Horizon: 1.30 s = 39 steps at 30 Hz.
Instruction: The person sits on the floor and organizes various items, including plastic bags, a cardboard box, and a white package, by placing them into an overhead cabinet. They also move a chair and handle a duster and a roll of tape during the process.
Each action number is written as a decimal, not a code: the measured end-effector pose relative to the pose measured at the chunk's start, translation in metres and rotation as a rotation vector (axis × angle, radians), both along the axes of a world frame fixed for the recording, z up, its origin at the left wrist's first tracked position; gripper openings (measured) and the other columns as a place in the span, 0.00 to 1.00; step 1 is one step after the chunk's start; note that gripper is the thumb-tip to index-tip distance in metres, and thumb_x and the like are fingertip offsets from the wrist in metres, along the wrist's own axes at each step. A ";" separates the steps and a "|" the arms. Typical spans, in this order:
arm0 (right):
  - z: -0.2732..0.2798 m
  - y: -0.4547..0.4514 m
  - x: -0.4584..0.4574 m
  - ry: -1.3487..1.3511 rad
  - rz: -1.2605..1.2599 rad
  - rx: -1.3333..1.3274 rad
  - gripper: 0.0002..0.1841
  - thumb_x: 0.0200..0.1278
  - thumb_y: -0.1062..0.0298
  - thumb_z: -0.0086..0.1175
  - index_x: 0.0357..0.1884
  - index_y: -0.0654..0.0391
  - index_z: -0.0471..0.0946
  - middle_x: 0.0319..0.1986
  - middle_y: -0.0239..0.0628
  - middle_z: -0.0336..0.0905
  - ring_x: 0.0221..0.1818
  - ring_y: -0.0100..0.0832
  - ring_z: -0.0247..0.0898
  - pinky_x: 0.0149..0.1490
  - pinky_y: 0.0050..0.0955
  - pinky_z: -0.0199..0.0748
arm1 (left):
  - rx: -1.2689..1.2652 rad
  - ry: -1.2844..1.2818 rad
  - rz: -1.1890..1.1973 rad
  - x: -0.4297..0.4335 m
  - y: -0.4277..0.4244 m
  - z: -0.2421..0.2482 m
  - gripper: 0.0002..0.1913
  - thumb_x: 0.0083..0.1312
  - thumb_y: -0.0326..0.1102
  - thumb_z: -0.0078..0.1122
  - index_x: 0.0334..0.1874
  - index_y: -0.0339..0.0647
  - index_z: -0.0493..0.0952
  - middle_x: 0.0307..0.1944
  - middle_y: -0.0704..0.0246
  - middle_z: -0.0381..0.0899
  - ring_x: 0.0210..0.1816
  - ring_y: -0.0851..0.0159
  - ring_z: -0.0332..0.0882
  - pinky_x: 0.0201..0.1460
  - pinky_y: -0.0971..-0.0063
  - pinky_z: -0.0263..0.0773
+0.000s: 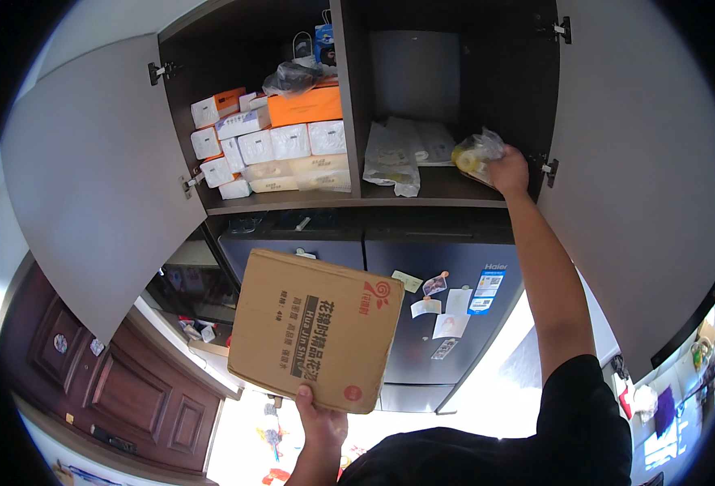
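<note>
My left hand (pixel 326 425) grips the lower edge of a brown cardboard box (pixel 272 340), thumb on its printed face. The box is tilted and held up in front of the refrigerator (pixel 382 376). My right hand (pixel 510 172) reaches into the right compartment of the overhead cabinet (pixel 442 195), closed on a clear plastic bag (pixel 485 144). Something yellow and rounded shows through that bag; exactly what it is I cannot tell. To its left on the same shelf lie flat translucent plastic bags (pixel 392 155).
Packs of tissues (pixel 291 141) fill the left compartment, with an orange pack (pixel 304 106) and a dark plastic bag (pixel 291 79) on top. Both cabinet doors, left (pixel 99 164) and right (pixel 631 182), stand swung outward. A brown panelled door (pixel 133 389) is at lower left.
</note>
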State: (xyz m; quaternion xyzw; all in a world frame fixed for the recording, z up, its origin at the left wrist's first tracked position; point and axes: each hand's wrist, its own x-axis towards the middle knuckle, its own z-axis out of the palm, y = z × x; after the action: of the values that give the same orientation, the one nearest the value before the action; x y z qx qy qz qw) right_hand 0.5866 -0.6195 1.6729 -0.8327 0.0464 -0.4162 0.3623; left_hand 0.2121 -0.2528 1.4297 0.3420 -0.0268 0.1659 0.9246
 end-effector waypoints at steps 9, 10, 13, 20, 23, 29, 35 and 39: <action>0.000 0.001 -0.026 -0.015 -0.147 -0.305 0.16 0.56 0.74 0.60 0.48 0.58 0.83 0.50 0.45 0.83 0.55 0.53 0.79 0.61 0.45 0.77 | 0.020 -0.020 -0.115 -0.010 0.000 0.033 0.40 0.71 0.62 0.56 0.76 0.43 0.61 0.71 0.67 0.70 0.73 0.61 0.68 0.77 0.58 0.62; 0.002 0.001 -0.034 0.028 -0.156 -0.338 0.18 0.56 0.73 0.60 0.52 0.56 0.82 0.53 0.45 0.82 0.57 0.52 0.77 0.62 0.46 0.76 | 0.042 -0.050 -0.124 -0.007 -0.002 0.038 0.40 0.71 0.63 0.58 0.76 0.43 0.60 0.71 0.66 0.70 0.72 0.60 0.69 0.76 0.57 0.63; 0.001 -0.002 -0.059 -0.015 -0.180 -0.402 0.26 0.59 0.71 0.59 0.62 0.52 0.75 0.62 0.45 0.76 0.67 0.50 0.70 0.67 0.48 0.73 | 0.122 -0.140 -0.129 0.013 -0.016 0.065 0.42 0.70 0.62 0.60 0.77 0.43 0.59 0.71 0.64 0.70 0.71 0.59 0.70 0.74 0.56 0.66; -0.080 0.116 -0.236 -0.418 1.464 0.628 0.59 0.65 0.39 0.65 0.85 0.43 0.35 0.81 0.43 0.43 0.83 0.42 0.43 0.78 0.50 0.55 | 0.176 -0.298 -0.127 0.069 -0.074 0.156 0.40 0.72 0.62 0.58 0.78 0.44 0.59 0.73 0.66 0.67 0.74 0.62 0.65 0.76 0.58 0.63; -0.067 0.109 -0.247 -0.405 1.308 0.549 0.66 0.60 0.35 0.68 0.85 0.47 0.30 0.82 0.41 0.39 0.83 0.43 0.42 0.79 0.47 0.55 | 0.192 -0.312 -0.235 0.093 -0.099 0.189 0.41 0.72 0.62 0.57 0.79 0.46 0.56 0.74 0.67 0.66 0.75 0.62 0.64 0.76 0.54 0.62; 0.028 0.071 -0.221 -0.338 1.033 0.804 0.60 0.60 0.46 0.66 0.85 0.46 0.36 0.78 0.42 0.50 0.79 0.42 0.50 0.76 0.45 0.60 | 0.345 -0.138 -0.476 0.165 -0.133 0.285 0.53 0.66 0.73 0.59 0.82 0.49 0.47 0.78 0.66 0.55 0.80 0.53 0.52 0.77 0.38 0.51; 0.113 0.063 -0.147 -0.219 0.688 0.866 0.61 0.56 0.47 0.67 0.85 0.46 0.39 0.75 0.47 0.51 0.75 0.47 0.56 0.71 0.49 0.66 | 0.938 -0.343 -0.269 0.301 -0.121 0.288 0.44 0.70 0.69 0.56 0.79 0.46 0.62 0.78 0.61 0.63 0.79 0.54 0.57 0.80 0.55 0.54; 0.160 0.061 -0.071 -0.204 0.364 0.760 0.68 0.48 0.39 0.70 0.86 0.43 0.37 0.79 0.50 0.42 0.77 0.54 0.50 0.73 0.57 0.62 | 1.937 -0.580 0.581 0.333 -0.101 0.254 0.26 0.71 0.59 0.60 0.59 0.45 0.82 0.64 0.60 0.80 0.72 0.53 0.69 0.74 0.59 0.67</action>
State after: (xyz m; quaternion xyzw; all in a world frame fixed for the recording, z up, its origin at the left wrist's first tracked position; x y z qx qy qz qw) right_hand 0.5156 -0.5584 1.8328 -0.5894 0.0129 -0.3791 0.7132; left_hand 0.5448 -0.3534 1.6837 0.8754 -0.2855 0.3644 0.1391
